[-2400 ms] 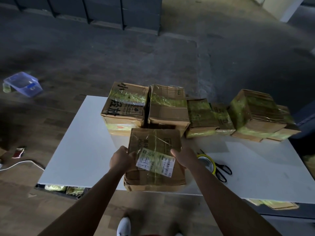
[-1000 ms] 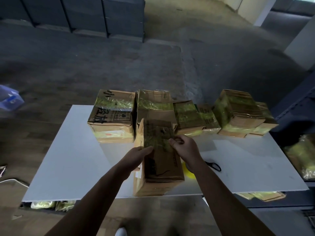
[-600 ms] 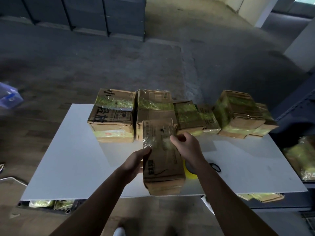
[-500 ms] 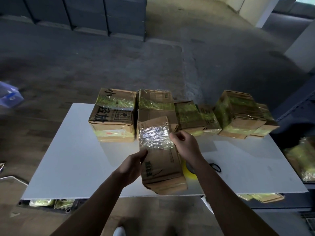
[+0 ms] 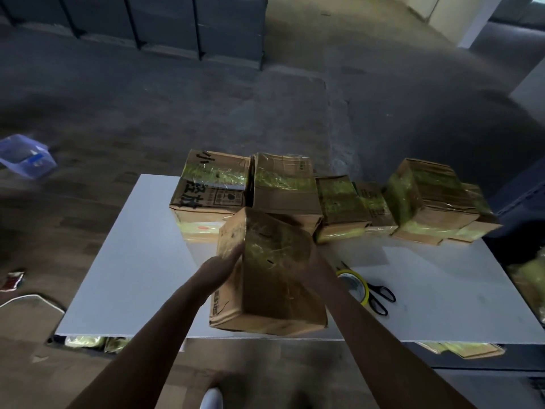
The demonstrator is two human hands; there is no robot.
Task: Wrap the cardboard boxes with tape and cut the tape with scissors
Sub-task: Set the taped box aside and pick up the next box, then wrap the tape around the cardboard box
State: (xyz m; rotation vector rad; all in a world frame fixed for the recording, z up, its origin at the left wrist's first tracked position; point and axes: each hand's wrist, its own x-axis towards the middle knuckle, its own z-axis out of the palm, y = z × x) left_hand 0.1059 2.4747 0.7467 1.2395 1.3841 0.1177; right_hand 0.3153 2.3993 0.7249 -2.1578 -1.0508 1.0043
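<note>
I am holding the box [image 5: 275, 273] tipped at the table's [image 5: 126, 261] near edge. My left hand [image 5: 221, 267] is pressing flat on its side. My right hand [image 5: 320, 271] is too blurry to tell its fingers. I should be squeezing both sides evenly.

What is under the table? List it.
Under the table, yellow-wrapped packages show past its near edge at the left, and more at the right. The tabletop covers whatever lies further in.
</note>
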